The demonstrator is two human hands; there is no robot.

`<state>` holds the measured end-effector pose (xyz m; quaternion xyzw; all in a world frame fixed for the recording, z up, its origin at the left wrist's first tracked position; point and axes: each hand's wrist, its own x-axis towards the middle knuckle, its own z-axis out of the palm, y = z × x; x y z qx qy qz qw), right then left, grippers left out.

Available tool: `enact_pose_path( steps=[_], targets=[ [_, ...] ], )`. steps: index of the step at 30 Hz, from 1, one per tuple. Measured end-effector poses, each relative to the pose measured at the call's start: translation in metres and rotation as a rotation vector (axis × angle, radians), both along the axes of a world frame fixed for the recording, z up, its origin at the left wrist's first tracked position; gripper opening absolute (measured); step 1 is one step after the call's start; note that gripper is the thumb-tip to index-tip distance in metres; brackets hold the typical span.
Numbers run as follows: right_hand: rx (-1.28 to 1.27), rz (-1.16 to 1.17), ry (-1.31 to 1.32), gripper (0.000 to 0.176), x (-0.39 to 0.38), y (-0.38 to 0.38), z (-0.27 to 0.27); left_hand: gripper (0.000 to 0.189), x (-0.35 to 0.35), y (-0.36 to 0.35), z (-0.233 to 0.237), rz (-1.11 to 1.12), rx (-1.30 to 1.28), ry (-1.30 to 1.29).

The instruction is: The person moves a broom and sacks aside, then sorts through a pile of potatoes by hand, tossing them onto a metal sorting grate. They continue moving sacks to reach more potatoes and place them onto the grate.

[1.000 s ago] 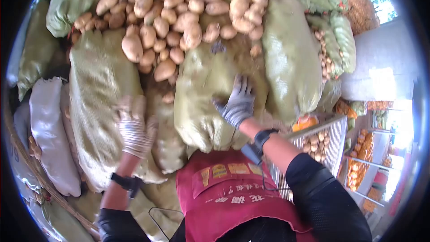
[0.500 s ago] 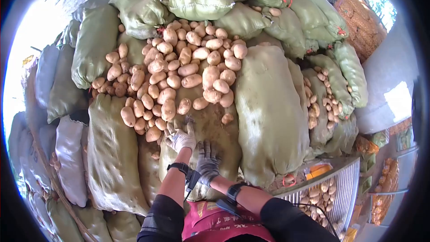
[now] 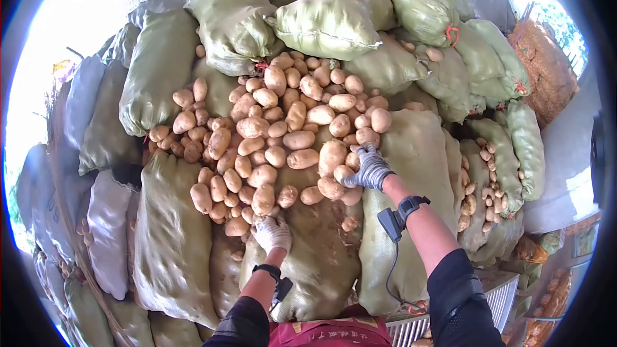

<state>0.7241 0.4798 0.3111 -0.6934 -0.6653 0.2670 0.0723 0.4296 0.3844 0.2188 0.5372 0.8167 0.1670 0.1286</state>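
Note:
A loose heap of potatoes (image 3: 299, 140) lies across green woven sacks in front of me. My right hand (image 3: 371, 170), in a grey striped glove, touches the potatoes at the heap's right edge, with thumb and fingers apart. Below the heap, my left hand (image 3: 272, 234) in a pale glove reaches up to the lowest potatoes. Its thumb stands away from the fingers, whose tips are partly hidden. Under the left wrist is a soil-stained sack (image 3: 318, 254), and a full sack (image 3: 400, 231) lies beneath the right forearm.
Full green sacks (image 3: 331, 16) are stacked behind the heap, some tied with red string. Another long sack (image 3: 172, 244) lies to the left, beside a white sack (image 3: 110, 234). Small potatoes (image 3: 491, 202) lie among sacks at right. A ridged metal surface (image 3: 501, 302) is at lower right.
My right hand has moved from the front sack up and right to the heap's edge. The left hand stays by the lowest potatoes. The whole view has shifted.

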Motion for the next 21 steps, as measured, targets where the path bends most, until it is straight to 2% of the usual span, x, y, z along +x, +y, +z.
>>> enact_pose_path(
  steps=[1,5,8,9,11,12,13,15,16,19,21],
  targets=[
    [-0.066,0.006,-0.05,0.114,-0.01,0.004,0.005,0.024,0.001,0.0,0.008,-0.008,-0.025,-0.067],
    [-0.021,-0.12,0.034,0.111,-0.033,0.003,-0.007,0.026,-0.001,0.001,0.012,-0.04,-0.063,-0.075],
    [0.071,-0.187,-0.053,0.094,-0.049,-0.016,-0.008,0.032,0.0,0.002,0.015,-0.027,-0.158,-0.098],
    [0.067,-0.192,-0.062,0.094,-0.049,-0.027,-0.011,0.032,0.001,0.001,0.015,-0.032,-0.163,-0.105],
    [0.163,-0.18,0.062,0.086,-0.052,-0.052,-0.018,0.032,0.0,0.0,0.015,-0.047,-0.095,-0.073],
    [0.144,-0.156,-0.091,0.087,-0.062,-0.065,-0.019,0.032,0.0,0.0,0.019,-0.045,-0.136,-0.088],
    [0.14,-0.164,-0.089,0.087,-0.065,-0.08,-0.023,0.032,-0.001,0.0,0.02,-0.053,-0.14,-0.085],
    [0.131,0.015,-0.194,0.09,-0.069,-0.106,-0.027,0.031,0.002,-0.003,0.02,-0.047,-0.059,-0.048],
    [0.083,0.013,-0.194,0.094,-0.075,-0.117,-0.02,0.031,0.002,-0.004,0.019,-0.051,-0.033,-0.023],
    [0.205,-0.009,0.039,0.099,-0.087,-0.146,-0.052,0.031,0.002,-0.005,0.02,-0.059,-0.011,-0.037],
    [0.205,-0.001,-0.196,0.104,-0.103,-0.164,-0.062,0.031,0.002,-0.003,0.02,-0.06,-0.033,-0.031]
  ],
)
